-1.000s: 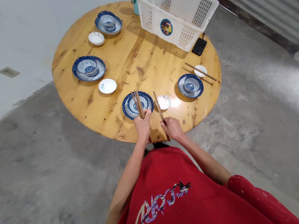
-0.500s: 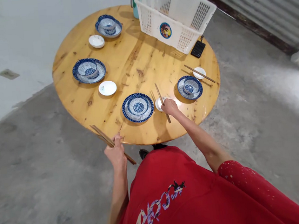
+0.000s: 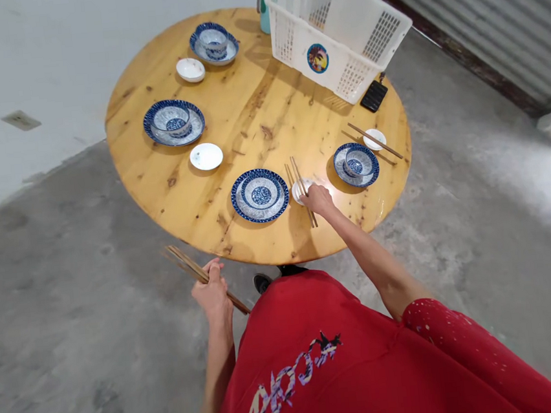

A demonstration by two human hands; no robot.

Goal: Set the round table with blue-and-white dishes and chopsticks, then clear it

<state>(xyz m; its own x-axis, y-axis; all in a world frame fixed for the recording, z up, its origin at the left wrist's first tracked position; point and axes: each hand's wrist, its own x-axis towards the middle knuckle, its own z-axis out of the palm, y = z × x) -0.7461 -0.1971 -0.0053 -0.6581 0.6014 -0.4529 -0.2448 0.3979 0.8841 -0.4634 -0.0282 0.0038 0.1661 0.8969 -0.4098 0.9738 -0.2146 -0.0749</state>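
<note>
My left hand (image 3: 212,294) is closed around a bundle of wooden chopsticks (image 3: 186,260), held just off the near left edge of the round table. At the near side, my right hand (image 3: 318,200) pinches a pair of chopsticks (image 3: 297,172) lying across a small white dish (image 3: 296,193). Its fingers partly hide that dish. Left of it sits a blue-and-white plate (image 3: 237,205) with a bowl (image 3: 261,195) on top. To the right stands another blue-rimmed plate (image 3: 340,173) with a bowl (image 3: 359,162). Behind it, chopsticks (image 3: 389,149) rest across a small white dish (image 3: 375,138).
Farther left on the wooden table (image 3: 241,106) are two more plate-and-bowl sets (image 3: 174,122) and two white dishes (image 3: 206,156). A white plastic basket (image 3: 291,42) stands at the back, beside a light-blue bottle (image 3: 266,19) and a black phone-like object (image 3: 374,96).
The chopsticks under my right hand now show as two slightly spread sticks across the dish. My left hand, with its bundle, sits a little farther from the table edge. The view has shifted slightly.
</note>
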